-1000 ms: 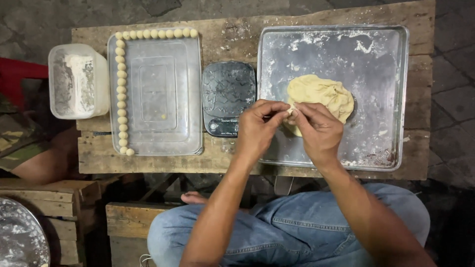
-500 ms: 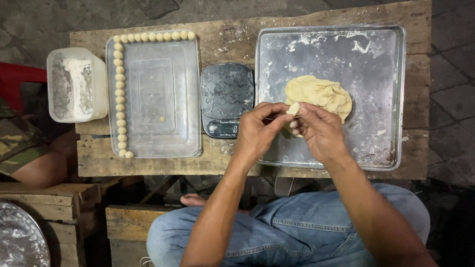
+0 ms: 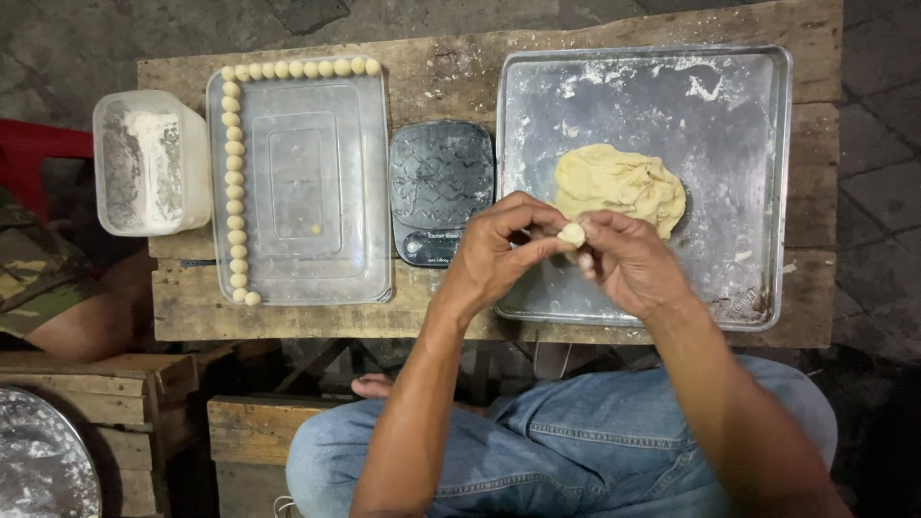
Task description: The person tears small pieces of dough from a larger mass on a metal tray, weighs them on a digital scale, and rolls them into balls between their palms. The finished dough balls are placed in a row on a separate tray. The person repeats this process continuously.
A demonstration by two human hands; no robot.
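Wooden bench (image 3: 451,72) carries everything, largest first: a floured metal baking tray (image 3: 739,144) on the right, a clear plastic lid-like tray (image 3: 307,240) left of centre, a dark kitchen scale (image 3: 436,187) between the two, and a translucent flour tub (image 3: 152,161) at the far left edge. Progress judged from the layout: dough balls (image 3: 233,182) fill only the top edge and left edge of the clear tray, one stray bit sits inside it, and the rest of that tray is bare. The dough lump (image 3: 619,182) on the metal tray is large, so I judge most portioning remains. Left hand (image 3: 499,254) and right hand (image 3: 628,264) meet over the near edge of the metal tray, fingers of both closed on a small dough piece (image 3: 573,233) pinched between them, just in front of the lump. Hard to make out: the scale display, whether the piece is detached cleanly or already rounded, and the palms, which face away. Cut off at left: another person in a camouflage sleeve (image 3: 34,278), a red stool or chair (image 3: 34,153), a round floured pan (image 3: 38,470) at the bottom corner.
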